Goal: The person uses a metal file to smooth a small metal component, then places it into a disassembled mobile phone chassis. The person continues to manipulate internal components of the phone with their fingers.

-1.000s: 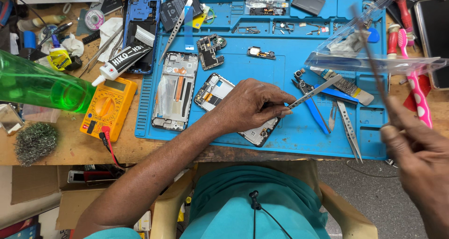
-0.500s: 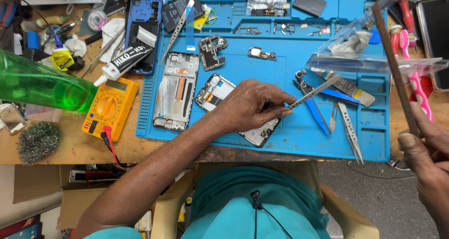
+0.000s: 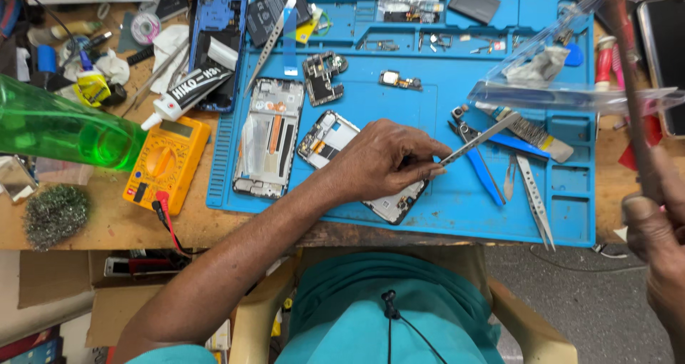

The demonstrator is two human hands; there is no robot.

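The left hand lay palm-down over an opened phone frame on the blue work mat, fingers drawn together and pinching the near end of metal tweezers. The tweezers ran out from the fingertips up and away to the right, their far end over the blue-handled cutters. Most of the phone sat beneath the palm; only its top corner beyond the knuckles and a lower edge toward the wrist showed.

The right hand was raised off the mat at the frame's edge, well apart from the left, closed around a thin dark rod-like tool that rose from the fist. The tool's kind could not be told; it was blurred.

A second phone chassis lay just beyond the left wrist on the thumb side, with a small circuit board farther ahead of the knuckles. Spare tweezers lay to the right of the fingertips. A yellow multimeter sat off the mat, past the forearm.

Judgement: for fine work here, the palm's weight should pin the frame flat while the pinch stays light, so small parts are not flicked off. The tweezers looked held far back; a grip nearer the tips would likely steady them.
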